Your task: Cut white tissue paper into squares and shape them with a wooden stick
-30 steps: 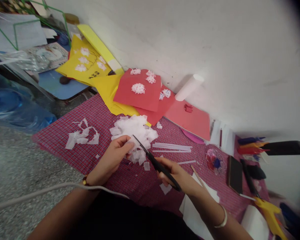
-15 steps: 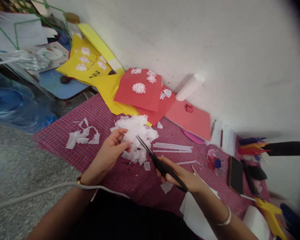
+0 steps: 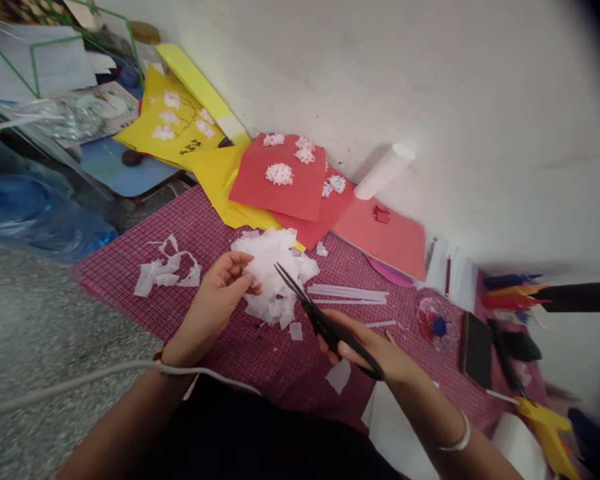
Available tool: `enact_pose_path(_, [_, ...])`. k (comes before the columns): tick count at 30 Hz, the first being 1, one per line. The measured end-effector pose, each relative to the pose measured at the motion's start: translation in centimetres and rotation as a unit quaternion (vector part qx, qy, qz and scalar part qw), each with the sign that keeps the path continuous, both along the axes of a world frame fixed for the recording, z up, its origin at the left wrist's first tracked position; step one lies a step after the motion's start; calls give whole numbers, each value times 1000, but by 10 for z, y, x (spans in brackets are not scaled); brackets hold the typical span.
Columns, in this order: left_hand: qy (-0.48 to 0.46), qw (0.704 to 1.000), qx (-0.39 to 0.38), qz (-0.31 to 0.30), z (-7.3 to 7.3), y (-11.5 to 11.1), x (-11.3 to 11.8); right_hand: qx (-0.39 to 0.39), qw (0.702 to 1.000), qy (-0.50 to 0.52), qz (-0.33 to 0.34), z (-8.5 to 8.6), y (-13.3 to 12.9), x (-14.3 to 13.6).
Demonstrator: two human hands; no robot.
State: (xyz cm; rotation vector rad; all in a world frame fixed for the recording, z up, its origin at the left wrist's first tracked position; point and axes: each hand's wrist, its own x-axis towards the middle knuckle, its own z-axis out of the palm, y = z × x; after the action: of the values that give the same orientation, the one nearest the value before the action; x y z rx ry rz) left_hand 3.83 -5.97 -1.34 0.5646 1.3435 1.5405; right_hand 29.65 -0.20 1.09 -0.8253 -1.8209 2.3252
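My right hand (image 3: 353, 340) grips a pair of black scissors (image 3: 325, 325) by the handles. The blades are nearly together and point up and left over a heap of cut white tissue paper (image 3: 280, 307). On the heap's left side my left hand (image 3: 225, 287) is closed in a pinch, with what looks like a piece of white tissue paper (image 3: 261, 265) between thumb and fingers. That piece blends into the white heap behind it, so its outline is hard to see. Thin white strips (image 3: 350, 293) lie right of the blades.
Torn white scraps (image 3: 166, 275) lie left on the checked tablecloth (image 3: 125, 247). Red sheets (image 3: 300, 200) with white puffs and yellow sheets (image 3: 217, 180) are at the back. On the right are a phone (image 3: 477, 350) and a yellow glue gun (image 3: 545, 427). A pale cable (image 3: 105, 375) crosses my left forearm.
The scissors and my right hand have shifted slightly right and down. My left hand has barely moved and keeps its pinch; the whole view has shifted a little.
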Motion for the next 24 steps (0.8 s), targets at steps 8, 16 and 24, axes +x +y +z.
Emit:
enact_pose_path(8, [24,1000,8,-10,-2,0,2,99,990,-92,30,13,0,-9])
enact_pose_path(16, [14,999,33,-16,0,2,13,68,996,-51,30,11,0,-16])
enact_pose_path(24, [7,999,30,-27,-1,3,15,3,998,-57,12,1,-1,-17])
